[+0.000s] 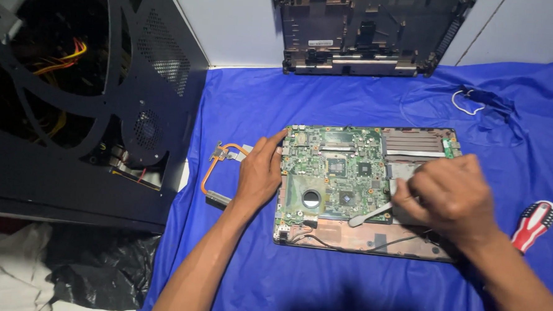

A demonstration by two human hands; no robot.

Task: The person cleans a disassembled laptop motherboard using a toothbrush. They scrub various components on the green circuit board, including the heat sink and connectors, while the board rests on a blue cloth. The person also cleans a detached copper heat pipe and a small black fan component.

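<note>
A green laptop motherboard (332, 170) sits in an opened laptop base (360, 239) on a blue cloth. My left hand (260, 173) rests at the board's left edge, fingers touching its corner. My right hand (449, 194) is closed around a grey flat tool (368, 215) whose tip lies on the lower middle of the board. The hand blurs slightly and hides the board's right part. A copper heat pipe (217, 165) lies just left of my left hand.
A black desktop computer case (86, 103) with yellow and red wires stands at left. Another laptop shell (363, 28) leans against the wall at the back. A red-and-white screwdriver handle (533, 224) lies at right. A white cord (465, 101) lies on the blue cloth (260, 99).
</note>
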